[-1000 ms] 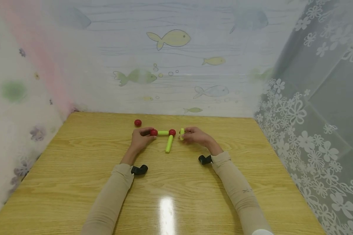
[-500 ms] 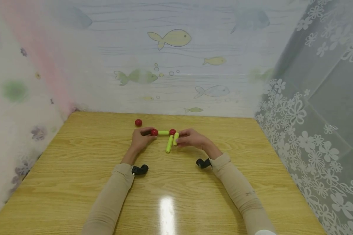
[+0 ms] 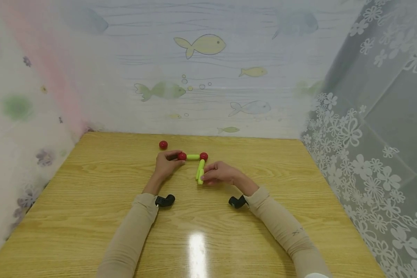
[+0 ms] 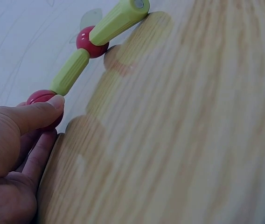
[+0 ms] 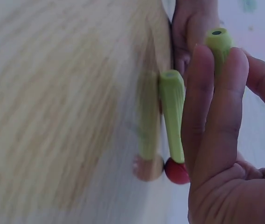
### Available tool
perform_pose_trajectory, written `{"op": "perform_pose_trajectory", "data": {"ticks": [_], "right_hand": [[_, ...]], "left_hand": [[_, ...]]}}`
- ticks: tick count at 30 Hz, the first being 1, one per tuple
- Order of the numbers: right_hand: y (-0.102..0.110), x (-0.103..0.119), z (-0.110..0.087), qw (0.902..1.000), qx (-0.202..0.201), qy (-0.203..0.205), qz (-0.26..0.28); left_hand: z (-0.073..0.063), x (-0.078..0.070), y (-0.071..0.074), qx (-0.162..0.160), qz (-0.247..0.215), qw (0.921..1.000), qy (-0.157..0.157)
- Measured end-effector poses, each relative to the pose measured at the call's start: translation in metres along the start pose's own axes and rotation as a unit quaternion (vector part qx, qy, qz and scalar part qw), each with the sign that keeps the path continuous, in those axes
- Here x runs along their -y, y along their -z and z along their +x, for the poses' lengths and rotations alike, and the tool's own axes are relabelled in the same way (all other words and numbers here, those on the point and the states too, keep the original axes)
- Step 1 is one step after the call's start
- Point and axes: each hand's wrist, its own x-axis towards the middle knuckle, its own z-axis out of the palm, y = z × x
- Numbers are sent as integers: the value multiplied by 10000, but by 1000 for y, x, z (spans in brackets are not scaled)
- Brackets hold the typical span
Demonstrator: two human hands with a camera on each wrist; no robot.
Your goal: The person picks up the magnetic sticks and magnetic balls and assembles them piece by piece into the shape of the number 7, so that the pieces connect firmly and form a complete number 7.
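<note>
My left hand (image 3: 165, 164) pinches a glossy red ball (image 3: 182, 156) between thumb and fingers. A short yellow-green stick (image 3: 193, 157) joins that ball to a second red ball (image 3: 203, 156). From the second ball another yellow-green stick (image 4: 118, 21) runs toward me, a round metal disc showing at its free end in the left wrist view. My right hand (image 3: 222, 173) holds a loose yellow-green stick (image 5: 220, 42) in its fingertips, with a dark spot on its end. In the head view this stick overlaps the joined one; the right wrist view shows them apart.
A third red ball (image 3: 163, 144) lies alone on the wooden table (image 3: 125, 170), behind my left hand. Black wrist cameras stick out from both sleeves. A fish-patterned curtain (image 3: 208, 96) hangs along the table's back edge.
My right hand has carried its stick left and toward me, from beside the second red ball to the free end of the joined stick. The left hand has stayed in place.
</note>
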Motion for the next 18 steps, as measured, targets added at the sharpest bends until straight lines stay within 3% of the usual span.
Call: {"op": "perform_pose_trajectory", "data": {"ticks": [11, 18], "right_hand": [[-17, -2, -3, 9974, 60, -448, -566], [-23, -4, 0, 9965, -58, -721, -423]], "left_hand": [[4, 1, 0, 27, 49, 10000, -36], [4, 4, 0, -18, 95, 9999, -80]]}}
